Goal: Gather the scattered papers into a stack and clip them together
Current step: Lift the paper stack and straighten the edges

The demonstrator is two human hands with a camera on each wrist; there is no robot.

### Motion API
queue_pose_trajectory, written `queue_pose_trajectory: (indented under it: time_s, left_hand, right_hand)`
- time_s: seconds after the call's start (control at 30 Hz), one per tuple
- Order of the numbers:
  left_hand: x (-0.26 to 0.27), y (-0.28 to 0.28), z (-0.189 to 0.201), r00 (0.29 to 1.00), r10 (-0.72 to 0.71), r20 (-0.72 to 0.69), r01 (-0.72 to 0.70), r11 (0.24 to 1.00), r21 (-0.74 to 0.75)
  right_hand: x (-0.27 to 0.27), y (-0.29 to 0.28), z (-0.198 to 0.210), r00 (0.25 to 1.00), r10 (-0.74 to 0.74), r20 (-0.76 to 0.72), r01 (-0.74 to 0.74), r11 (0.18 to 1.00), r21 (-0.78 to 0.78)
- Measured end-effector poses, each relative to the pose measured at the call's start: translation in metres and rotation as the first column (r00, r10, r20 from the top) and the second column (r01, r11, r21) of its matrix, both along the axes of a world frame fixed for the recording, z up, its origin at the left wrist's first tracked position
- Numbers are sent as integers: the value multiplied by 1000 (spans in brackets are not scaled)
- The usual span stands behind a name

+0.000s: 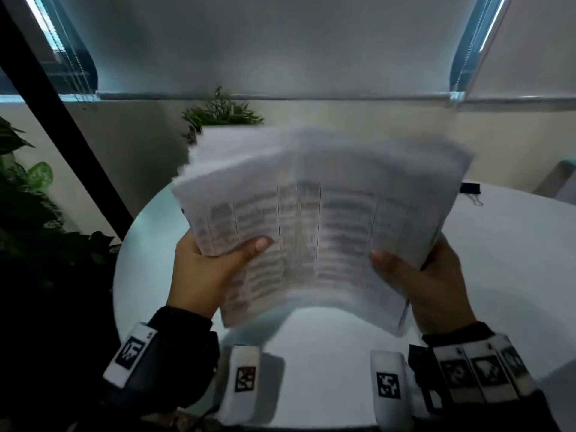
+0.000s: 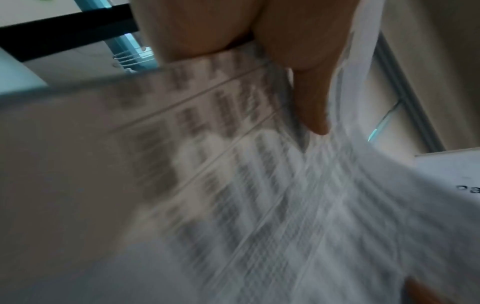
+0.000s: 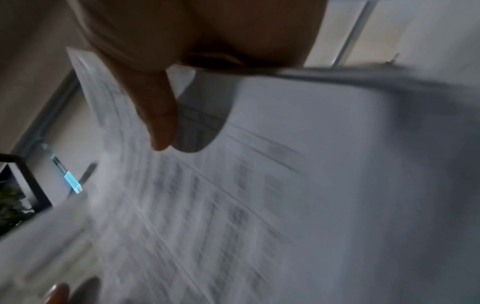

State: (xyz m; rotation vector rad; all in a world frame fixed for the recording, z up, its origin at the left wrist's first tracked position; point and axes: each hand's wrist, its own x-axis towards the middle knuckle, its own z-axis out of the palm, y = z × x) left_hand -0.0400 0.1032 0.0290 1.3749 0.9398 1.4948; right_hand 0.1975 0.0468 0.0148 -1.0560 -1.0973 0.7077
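Observation:
A sheaf of printed papers with table-like text is lifted above the round white table, bowed and motion-blurred. My left hand grips its left edge, thumb on top. My right hand grips the right edge, thumb also on top. In the left wrist view the left hand's thumb presses on the blurred papers. The right wrist view shows my right hand's thumb on the papers. A black binder clip lies on the table at the far right, behind the sheets.
Leafy plants stand at the left beside a dark slanted beam. Another plant sits behind the table by the wall. Window blinds hang above. A grey chair back shows at the far right.

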Motion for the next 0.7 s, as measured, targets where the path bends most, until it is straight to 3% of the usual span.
queue_pose_trajectory:
  time_s: [0.13, 0.37, 0.5, 0.7]
  left_hand:
    - [-8, 3, -3, 994, -107, 28, 107, 994, -29]
    - [-16, 9, 0, 968, -243, 66, 240, 970, 42]
    - [-14, 8, 6, 964, -257, 63, 252, 964, 82]
    - [-10, 4, 5, 955, -295, 28, 292, 952, 88]
  right_hand:
    - [4, 0, -5, 987, 106, -119, -107, 994, 3]
    - [12, 4, 5, 972, 178, -151, -163, 980, 111]
    - [16, 1, 9, 984, 151, -95, -131, 972, 194]
    - [18, 3, 4, 992, 95, -87, -79, 982, 172]
